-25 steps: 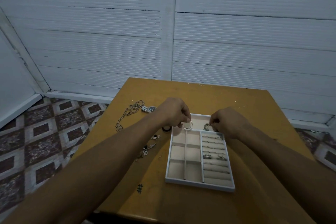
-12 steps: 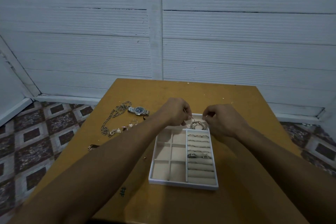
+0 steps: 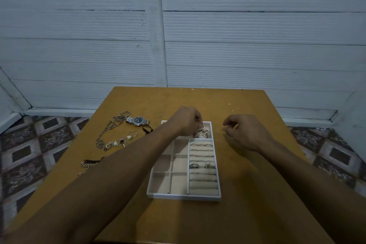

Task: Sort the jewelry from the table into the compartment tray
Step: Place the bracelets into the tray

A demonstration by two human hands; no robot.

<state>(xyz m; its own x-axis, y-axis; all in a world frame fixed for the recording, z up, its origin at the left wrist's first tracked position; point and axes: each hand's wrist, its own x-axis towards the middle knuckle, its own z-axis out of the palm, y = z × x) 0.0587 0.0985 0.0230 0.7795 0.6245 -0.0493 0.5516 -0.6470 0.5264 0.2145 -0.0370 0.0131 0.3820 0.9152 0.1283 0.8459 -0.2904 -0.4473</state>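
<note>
The left hand (image 3: 186,122) reaches over the far end of the compartment tray (image 3: 184,196), fingers curled down onto a cluster of silver bangles (image 3: 203,133) in the tray's far right compartment. We cannot tell whether the fingertips pinch a bangle or only touch the pile. The right hand (image 3: 246,132) hovers above the table (image 3: 247,204) just beside the tray's far right corner, fingers loosely curled and holding nothing.

The white tray sits near the middle of the table with its long side running away from us. Its right column is a row of padded beige rolls, and we count several rings (image 3: 200,165) tucked between them. Its left part is divided into small, beige-lined squares, and the left forearm crosses over them.

The unsorted jewelry lies on the table to the left of the tray, well apart from it. A steel wristwatch (image 3: 138,120) with a dark dial lies farthest from us, touching a long chain necklace (image 3: 108,131) that trails toward us. Small pearl pieces (image 3: 118,142) sit at the chain's near end, with a small dark item (image 3: 147,129) between the watch and the left wrist. A chain bracelet (image 3: 88,164) lies nearer the table's left edge, beside the forearm.

Behind the table stands a white panelled wall (image 3: 257,45), and patterned floor tiles (image 3: 29,154) show on both sides.
</note>
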